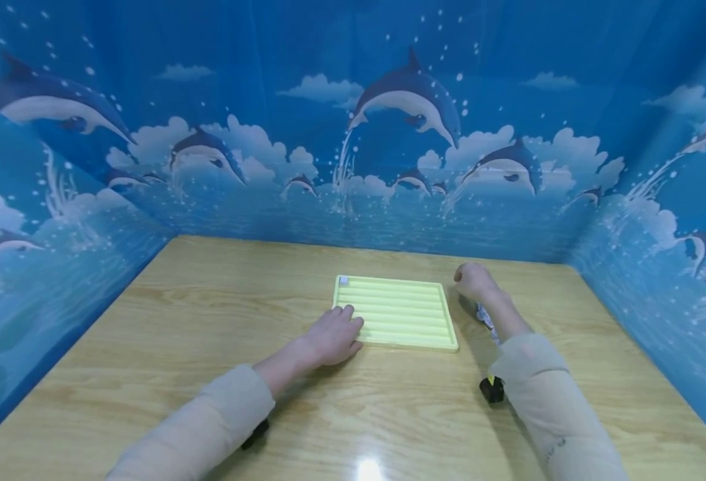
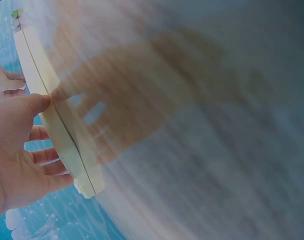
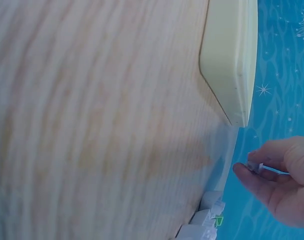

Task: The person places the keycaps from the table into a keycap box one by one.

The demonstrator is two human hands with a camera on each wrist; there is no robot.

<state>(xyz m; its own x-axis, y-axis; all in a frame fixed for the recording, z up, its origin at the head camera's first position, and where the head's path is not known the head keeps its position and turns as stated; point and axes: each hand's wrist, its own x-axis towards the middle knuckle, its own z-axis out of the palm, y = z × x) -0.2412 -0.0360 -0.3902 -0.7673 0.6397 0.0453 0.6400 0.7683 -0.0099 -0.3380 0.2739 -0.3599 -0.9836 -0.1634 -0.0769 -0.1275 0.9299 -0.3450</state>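
Note:
A pale yellow-green tray (image 1: 397,312) with raised ridges across it lies on the wooden table. My left hand (image 1: 337,336) holds its near left corner, thumb at the front wall and fingers over the side, as the left wrist view also shows. One small whitish block (image 1: 343,280) sits in the tray's far left corner. Just past the tray's right end is my right hand (image 1: 475,280). In the right wrist view its thumb and fingertips pinch a small whitish piece (image 3: 254,166), partly covered by the fingers.
Several small white pieces (image 1: 486,319) lie right of the tray, partly hidden by my right forearm; one shows a green mark (image 3: 218,220) in the right wrist view. Blue dolphin-print curtains (image 1: 304,207) stand at the back and both sides of the table (image 1: 238,287).

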